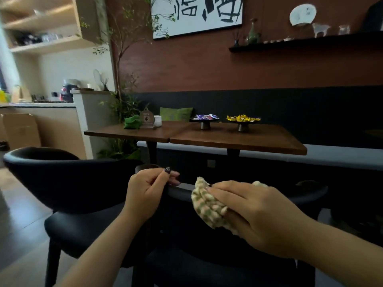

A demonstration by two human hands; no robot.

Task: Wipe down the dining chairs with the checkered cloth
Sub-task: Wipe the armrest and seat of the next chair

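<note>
Two black dining chairs stand before a wooden table. The nearer chair (306,193) is straight ahead, its curved backrest running under both my hands. My left hand (147,191) grips the left end of that backrest, thumb on top. My right hand (255,214) holds the bunched green-and-cream checkered cloth (207,204) and presses it against the backrest's top edge. The second chair (62,179) stands to the left, its seat and rounded back in full view.
The wooden table (207,135) carries two dark pedestal dishes of wrapped sweets (242,120), a green cloth (131,122) and a small sign. Behind it runs a grey bench (342,156) against a dark wall. A potted plant (122,112) and counter stand at the left.
</note>
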